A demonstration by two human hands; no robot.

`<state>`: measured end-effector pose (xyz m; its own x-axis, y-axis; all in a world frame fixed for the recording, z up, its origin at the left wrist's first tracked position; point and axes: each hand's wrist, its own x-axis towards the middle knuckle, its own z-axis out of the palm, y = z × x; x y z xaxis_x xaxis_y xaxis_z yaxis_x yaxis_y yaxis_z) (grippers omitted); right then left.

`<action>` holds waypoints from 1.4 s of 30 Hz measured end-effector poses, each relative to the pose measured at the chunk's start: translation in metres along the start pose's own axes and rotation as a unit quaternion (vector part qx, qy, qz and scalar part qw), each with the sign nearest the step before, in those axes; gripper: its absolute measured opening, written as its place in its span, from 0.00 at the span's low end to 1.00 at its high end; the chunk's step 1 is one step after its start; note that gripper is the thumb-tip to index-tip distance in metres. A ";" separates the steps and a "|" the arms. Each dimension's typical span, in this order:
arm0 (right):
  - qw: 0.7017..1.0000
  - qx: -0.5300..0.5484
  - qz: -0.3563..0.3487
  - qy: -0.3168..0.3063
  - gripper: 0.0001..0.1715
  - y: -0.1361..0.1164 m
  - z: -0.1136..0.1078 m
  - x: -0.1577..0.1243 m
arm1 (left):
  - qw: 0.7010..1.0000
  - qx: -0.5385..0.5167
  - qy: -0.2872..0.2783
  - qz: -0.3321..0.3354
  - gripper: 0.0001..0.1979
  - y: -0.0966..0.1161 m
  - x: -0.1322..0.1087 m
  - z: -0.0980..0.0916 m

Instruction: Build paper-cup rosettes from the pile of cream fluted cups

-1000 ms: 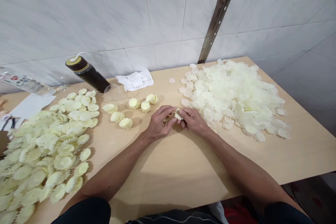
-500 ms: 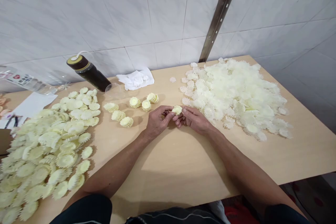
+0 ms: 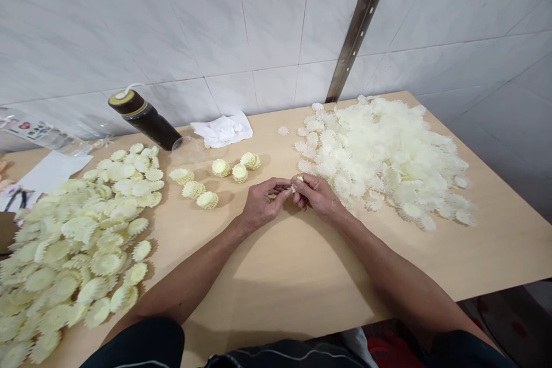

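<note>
Over the middle of the table, my left hand [image 3: 264, 202] and my right hand [image 3: 319, 195] meet fingertip to fingertip. Between them is a small pale yellow flower-petal disc [image 3: 297, 183] with a toothed edge, tipped on its side and mostly covered by my fingers. The right thumb and fingers pinch it; the left thumb and forefinger close at its left edge. Just left of my hands stand several short stacks of the same toothed discs, the nearest being one stack [image 3: 207, 200] and another stack [image 3: 240, 173].
A large heap of whitish translucent petal discs [image 3: 388, 149] covers the right back. On the left lies a heap of yellower discs [image 3: 103, 236]. Along the wall are a dark bottle [image 3: 150, 123], crumpled tissue [image 3: 224, 129] and a plastic bottle [image 3: 52, 135]. A metal bracket [image 3: 353, 46] rises behind the table.
The petal disc has turned from face-up to edge-on and is more covered by my fingers. My left hand has shifted slightly, its fingers straighter.
</note>
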<state>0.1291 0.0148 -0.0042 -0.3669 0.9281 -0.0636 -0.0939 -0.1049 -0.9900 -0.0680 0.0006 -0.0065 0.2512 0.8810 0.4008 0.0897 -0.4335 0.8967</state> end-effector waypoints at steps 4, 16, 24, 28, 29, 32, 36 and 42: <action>0.999 -0.040 0.007 0.024 0.30 -0.004 0.002 -0.001 | 0.999 0.029 -0.015 0.021 0.18 0.000 0.001 -0.001; 0.997 -0.037 0.027 -0.060 0.35 -0.009 -0.004 -0.006 | 0.998 0.052 -0.007 0.024 0.22 0.008 0.002 -0.004; 0.995 0.058 0.021 -0.076 0.23 -0.008 -0.005 -0.003 | 0.977 0.166 0.028 0.131 0.15 0.005 0.005 -0.007; 0.998 -0.052 -0.020 -0.030 0.25 -0.011 -0.006 -0.004 | 0.977 0.153 0.006 0.149 0.18 0.002 0.003 -0.005; 0.996 -0.078 -0.022 -0.021 0.27 -0.011 -0.006 -0.005 | 0.978 0.150 -0.002 0.144 0.19 0.002 0.003 -0.005; 0.993 -0.116 -0.005 -0.003 0.31 -0.012 -0.004 -0.005 | 0.981 0.144 -0.028 0.124 0.24 0.000 0.003 -0.005; 0.995 -0.097 0.027 -0.024 0.35 -0.012 -0.001 -0.006 | 0.985 0.117 -0.041 0.123 0.29 -0.002 0.003 -0.006; 0.997 -0.032 0.064 -0.022 0.37 -0.016 0.000 -0.007 | 0.990 0.108 -0.001 0.089 0.22 -0.001 0.006 -0.009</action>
<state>0.1333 0.0099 0.0117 -0.4121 0.8920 -0.1855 0.0146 -0.1971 -0.9803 -0.0751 0.0084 -0.0032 0.2845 0.7863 0.5485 0.2478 -0.6130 0.7502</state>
